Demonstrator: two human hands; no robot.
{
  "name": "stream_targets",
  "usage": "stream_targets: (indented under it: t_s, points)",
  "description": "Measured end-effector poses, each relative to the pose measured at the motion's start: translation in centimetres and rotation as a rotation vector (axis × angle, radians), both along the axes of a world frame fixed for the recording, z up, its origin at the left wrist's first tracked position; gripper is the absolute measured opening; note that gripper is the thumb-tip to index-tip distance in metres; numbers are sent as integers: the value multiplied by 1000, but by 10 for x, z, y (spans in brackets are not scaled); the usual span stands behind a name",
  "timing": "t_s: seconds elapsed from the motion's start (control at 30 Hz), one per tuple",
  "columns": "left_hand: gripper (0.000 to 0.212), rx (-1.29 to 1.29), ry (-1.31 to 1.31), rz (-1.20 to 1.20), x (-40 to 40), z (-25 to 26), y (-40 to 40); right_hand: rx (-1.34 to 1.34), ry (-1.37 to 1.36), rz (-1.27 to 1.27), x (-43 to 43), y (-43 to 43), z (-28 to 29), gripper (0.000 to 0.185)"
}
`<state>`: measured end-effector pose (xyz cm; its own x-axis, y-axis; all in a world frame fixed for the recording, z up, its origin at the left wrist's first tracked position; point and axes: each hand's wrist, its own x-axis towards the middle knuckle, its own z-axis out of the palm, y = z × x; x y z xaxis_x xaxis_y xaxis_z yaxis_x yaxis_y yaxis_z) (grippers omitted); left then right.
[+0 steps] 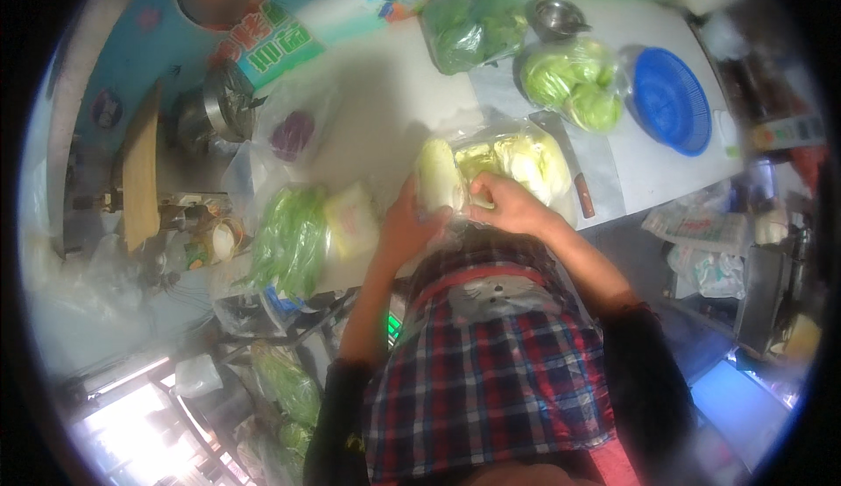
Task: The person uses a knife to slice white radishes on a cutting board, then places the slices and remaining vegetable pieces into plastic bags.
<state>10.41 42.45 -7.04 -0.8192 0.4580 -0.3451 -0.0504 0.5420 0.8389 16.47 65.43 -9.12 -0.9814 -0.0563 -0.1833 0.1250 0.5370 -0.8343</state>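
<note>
My left hand [414,220] is wrapped around the lower left side of a pale napa cabbage [439,174], which stands lengthwise at the table's near edge. Just right of it, my right hand [502,203] has its thumb and index finger curled near the cabbage's side; whether they pinch plastic film is unclear. Behind and right of that hand, more pale cabbages [535,164] lie in a clear plastic bag. A knife with a brown wooden handle [583,196] rests to the right of the bag, its blade partly hidden.
Bagged round cabbages [571,82], a blue plastic basket [671,102], a metal bowl [558,16] and bagged dark greens [470,29] stand farther back. Leftward lie a purple vegetable [292,135], bagged long greens [291,240] and a pale yellow package [353,219]. A metal pot [210,108] stands far left.
</note>
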Motion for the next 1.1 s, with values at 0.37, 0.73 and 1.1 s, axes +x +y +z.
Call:
stream_targets:
  t_s: [0.37, 0.73, 1.1]
  points:
    - [85, -203, -82, -2, 3, 29, 8, -73, 56, 42, -9, -9, -36, 10]
    - [84, -462, 213, 125, 16, 2, 27, 236, 357, 66, -24, -10, -41, 13]
    - [90, -243, 329, -5, 28, -9, 11, 351, 424, -351, -72, 48, -18, 12]
